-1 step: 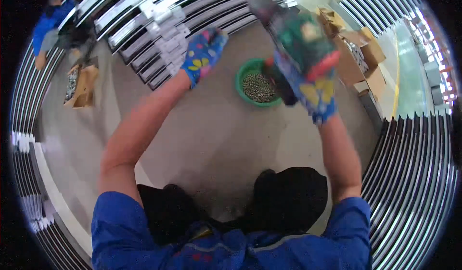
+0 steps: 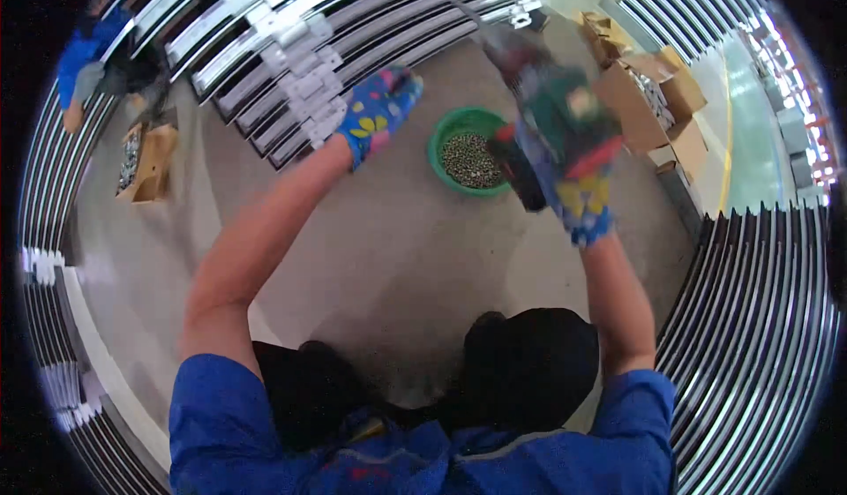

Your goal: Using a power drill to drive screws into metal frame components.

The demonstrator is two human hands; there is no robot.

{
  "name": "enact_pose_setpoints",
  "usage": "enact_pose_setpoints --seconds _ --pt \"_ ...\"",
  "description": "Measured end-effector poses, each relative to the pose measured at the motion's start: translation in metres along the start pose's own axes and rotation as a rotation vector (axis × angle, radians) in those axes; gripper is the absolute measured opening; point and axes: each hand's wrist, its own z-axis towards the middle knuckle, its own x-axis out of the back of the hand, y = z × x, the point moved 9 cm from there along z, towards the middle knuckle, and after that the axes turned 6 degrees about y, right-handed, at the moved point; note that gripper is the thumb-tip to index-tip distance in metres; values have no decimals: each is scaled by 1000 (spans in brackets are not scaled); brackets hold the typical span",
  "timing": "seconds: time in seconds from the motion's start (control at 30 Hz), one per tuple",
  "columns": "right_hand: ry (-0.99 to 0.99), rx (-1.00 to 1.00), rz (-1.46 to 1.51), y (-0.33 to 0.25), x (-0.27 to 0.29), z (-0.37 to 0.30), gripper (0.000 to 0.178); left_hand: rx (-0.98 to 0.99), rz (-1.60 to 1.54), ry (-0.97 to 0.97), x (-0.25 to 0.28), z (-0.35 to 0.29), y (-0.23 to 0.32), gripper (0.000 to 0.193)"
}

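My right hand point(image 2: 578, 199), in a blue flowered glove, grips a green and red cordless drill point(image 2: 565, 111). Its long bit points up and to the left toward the metal rails, and its dark battery end hangs beside a green bowl point(image 2: 432, 155). Small metal screws point(image 2: 472, 161) fill the bottom of that bowl on the floor. My left hand point(image 2: 381, 111), gloved alike, is raised near the ends of the stacked metal rails point(image 2: 313, 85). Its fingers are curled together; whatever they may hold is hidden. The drill is blurred by motion.
Open cardboard boxes point(image 2: 675, 111) with metal parts stand at the right. Another carton point(image 2: 156, 164) lies at the left, near a co-worker in blue point(image 2: 93, 45). Stacks of long rails point(image 2: 759, 310) line the right side, and more rails point(image 2: 62, 318) line the left.
The drill and my right hand have shifted slightly down and to the right in the picture. My left hand has moved only a little, and its fingers stay curled.
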Motion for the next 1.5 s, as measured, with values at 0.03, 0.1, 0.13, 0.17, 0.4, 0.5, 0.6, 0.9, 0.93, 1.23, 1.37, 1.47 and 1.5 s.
enact_pose_setpoints --seconds 0.03,0.1,0.13,0.17,0.4,0.5,0.6,0.9,0.93,1.23,1.37,1.47,1.5 --pt "48 6 -157 4 8 -36 19 -48 33 -117 -25 -9 -8 33" --pt "-247 -476 35 55 -7 -149 32 -105 42 -257 -74 -23 -12 36" --pt "-129 -542 78 55 0 -205 36 -92 78 -395 -96 -35 -14 37" --pt "-135 -558 51 53 16 -217 36 -86 80 -533 -131 -45 -8 38" --pt "-510 -1158 22 73 -15 -335 30 61 104 -853 -233 -79 -60 51" --pt "-223 -836 -72 78 -21 -345 20 -179 392 -813 -265 -72 -73 57" --pt "-186 -796 -30 89 -34 -375 16 -155 526 -846 -288 -82 -65 66" --pt "-283 -693 -214 90 -26 -344 16 136 185 -705 -319 -71 -61 41" --pt "-275 -689 -209 93 -33 -354 16 133 192 -699 -321 -68 -70 41" --pt "-288 -769 -195 97 -31 -344 13 799 -913 -576 -303 -61 -94 31" --pt "-115 -708 -116 89 -23 -312 12 1206 -1242 -542 -302 -77 -113 20" --pt "-103 -672 -117 82 -14 -283 10 1289 -1472 -606 -294 -83 -95 22" --pt "-118 -697 -75 81 -16 -278 10 1269 -1587 -664 -287 -82 -86 26"
